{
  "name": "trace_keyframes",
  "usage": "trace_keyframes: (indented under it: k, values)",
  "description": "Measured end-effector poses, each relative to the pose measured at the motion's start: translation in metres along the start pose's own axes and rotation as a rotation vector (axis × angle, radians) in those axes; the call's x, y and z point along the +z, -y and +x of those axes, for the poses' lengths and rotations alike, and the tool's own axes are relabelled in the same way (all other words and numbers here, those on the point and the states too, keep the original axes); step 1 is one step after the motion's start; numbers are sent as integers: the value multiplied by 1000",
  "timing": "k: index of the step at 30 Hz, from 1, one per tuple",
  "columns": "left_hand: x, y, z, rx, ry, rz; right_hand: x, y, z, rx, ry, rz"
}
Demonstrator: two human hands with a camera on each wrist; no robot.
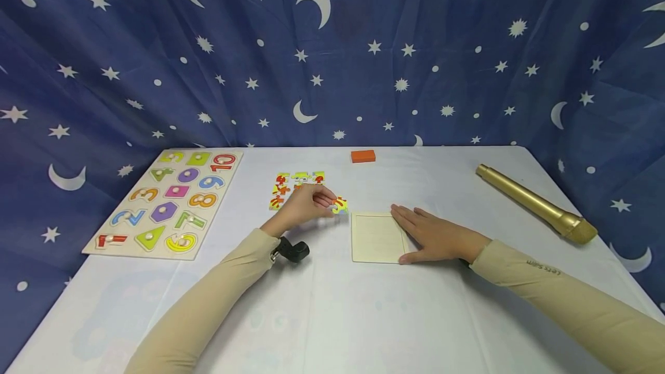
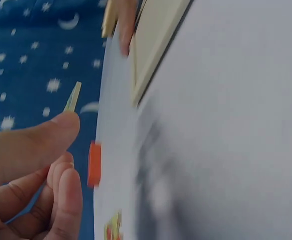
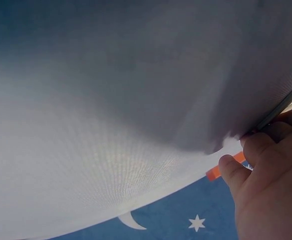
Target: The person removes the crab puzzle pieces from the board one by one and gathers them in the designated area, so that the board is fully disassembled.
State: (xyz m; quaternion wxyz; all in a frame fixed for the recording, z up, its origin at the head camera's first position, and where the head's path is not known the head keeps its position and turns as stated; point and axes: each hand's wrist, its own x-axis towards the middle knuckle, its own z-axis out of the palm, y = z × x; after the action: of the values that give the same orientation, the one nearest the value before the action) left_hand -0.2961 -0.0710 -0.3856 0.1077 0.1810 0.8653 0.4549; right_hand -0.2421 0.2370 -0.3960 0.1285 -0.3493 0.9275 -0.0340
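In the head view my left hand [image 1: 307, 205] pinches a small jigsaw piece [image 1: 340, 205] with yellow and red print, raised above the table. The left wrist view shows the piece [image 2: 73, 97] nearly edge-on, standing out past the thumb. Just behind that hand lie several loose jigsaw pieces [image 1: 280, 191], partly covered by it. A square, pale wooden puzzle tray [image 1: 378, 241] lies flat in front, its bare base showing. My right hand [image 1: 433, 234] rests along the tray's right edge, fingers extended over the far corner and thumb at the near one.
On the left lies a wooden peg board [image 1: 176, 206] of numbers and shapes. An orange block [image 1: 363, 156] is near the table's far edge. A gold microphone-shaped object [image 1: 535, 202] lies at the right. A dark blue curtain [image 1: 353, 45] hangs behind the white table [image 1: 395, 316].
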Motion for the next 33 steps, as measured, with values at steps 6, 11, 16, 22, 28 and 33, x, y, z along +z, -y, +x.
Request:
trace_keyframes:
  k: [6, 11, 16, 22, 28, 33]
  values:
    - [-23, 16, 2, -28, -65, 21, -1, 0, -1, 14, 5, 6]
    - [-32, 27, 2, -37, -67, 84, 0, 0, 0, 22, 7, 6]
    - [-35, 33, 3, -42, -66, 139, 0, 0, 0, 28, 14, 14]
    - [-35, 37, 6, -45, -64, 172, 1, -1, 0, 27, 16, 12]
    - [-32, 34, 8, -53, -46, 167, 1, -1, 1, 20, 10, 11]
    - [-29, 33, 11, -78, -49, 164, 0, 0, 0, 19, 10, 17]
